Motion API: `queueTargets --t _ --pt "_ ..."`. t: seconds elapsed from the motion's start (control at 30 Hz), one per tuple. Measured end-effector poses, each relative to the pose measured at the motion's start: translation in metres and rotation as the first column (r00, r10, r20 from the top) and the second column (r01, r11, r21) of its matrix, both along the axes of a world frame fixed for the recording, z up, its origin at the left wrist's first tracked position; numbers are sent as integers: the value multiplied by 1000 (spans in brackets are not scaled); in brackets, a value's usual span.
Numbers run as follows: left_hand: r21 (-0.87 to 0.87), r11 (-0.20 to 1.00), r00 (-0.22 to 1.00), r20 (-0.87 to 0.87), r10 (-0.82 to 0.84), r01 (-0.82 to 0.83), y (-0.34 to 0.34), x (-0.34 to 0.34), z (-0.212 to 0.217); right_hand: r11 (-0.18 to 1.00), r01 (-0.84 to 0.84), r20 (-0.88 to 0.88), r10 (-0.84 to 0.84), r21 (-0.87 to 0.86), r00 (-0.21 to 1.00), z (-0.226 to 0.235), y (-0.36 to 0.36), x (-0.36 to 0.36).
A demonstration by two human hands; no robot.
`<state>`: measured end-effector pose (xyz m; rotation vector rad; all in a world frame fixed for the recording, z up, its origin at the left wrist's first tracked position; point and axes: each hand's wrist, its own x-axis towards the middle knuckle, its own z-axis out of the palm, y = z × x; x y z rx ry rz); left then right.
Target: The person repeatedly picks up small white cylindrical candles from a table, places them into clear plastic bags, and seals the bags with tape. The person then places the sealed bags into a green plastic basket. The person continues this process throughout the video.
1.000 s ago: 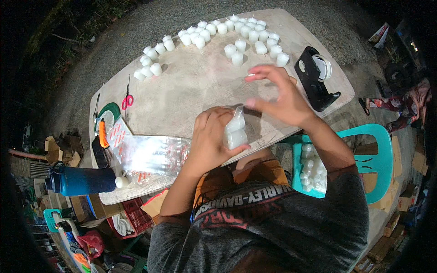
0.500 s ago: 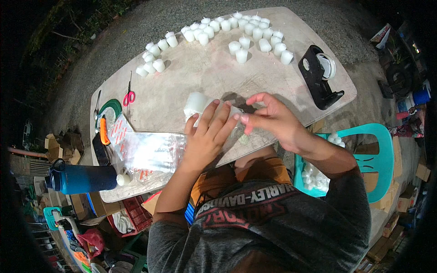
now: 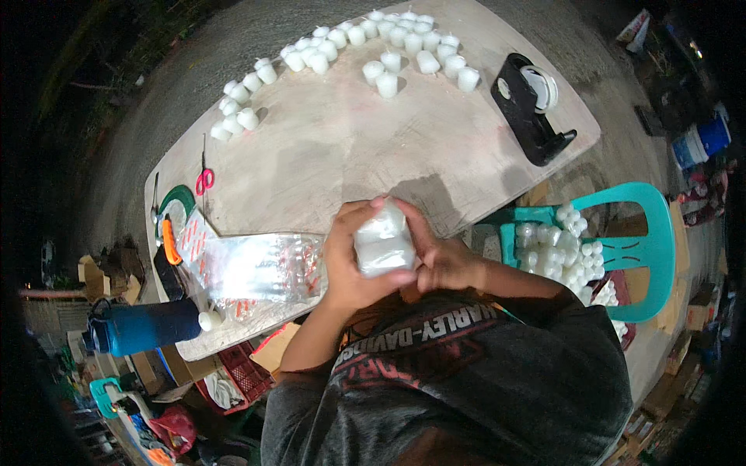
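Observation:
Between my two hands, in front of my shirt at the table's near edge, is a clear-wrapped pack of white candles (image 3: 384, 241). My left hand (image 3: 347, 247) grips its left side, the thumb along the near end. On the other side, my right hand (image 3: 444, 260) is closed against the pack, with some of its fingers hidden. Left of my hands lie clear plastic bags (image 3: 260, 268) with red print. Several loose white candles (image 3: 387, 84) with wicks stand along the table's far side, and one of them is tipped over.
A black tape dispenser (image 3: 517, 109) sits at the table's right. Scissors (image 3: 205, 181), an orange cutter (image 3: 171, 240), a blue bottle (image 3: 151, 326) and a single candle (image 3: 208, 320) are at the left. Wrapped candle packs (image 3: 548, 252) are heaped on a teal chair (image 3: 662, 248).
The pack has come up off the table toward me and is now clasped from both sides. My right hand, earlier apart with spread fingers, has closed against it. The whole view has shifted slightly.

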<state>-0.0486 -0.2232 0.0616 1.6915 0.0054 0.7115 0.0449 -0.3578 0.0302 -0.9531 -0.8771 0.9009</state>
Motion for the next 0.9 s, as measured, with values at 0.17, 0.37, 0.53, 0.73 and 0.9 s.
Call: queueTargets --t 0.17,0.37,0.53,0.73,0.9 --pt "-397 891 966 -33 -255 221 -32 9 -25 943 254 473 -127 -215 872 -2 -48 -9" --pt "97 906 867 -350 -356 411 -82 56 -49 709 454 225 -398 -540 889 -36 -132 -16" --pt "422 752 855 -358 -375 506 -114 57 -49 236 801 252 -868 -550 428 -111 -221 -18" --pt "500 623 793 -465 -394 602 -113 63 -53 -530 712 845 -509 -460 167 -188 -341 4" --pt "559 564 791 -488 -369 608 -113 55 -56 -711 535 880 -276 -457 385 -169 -334 4"
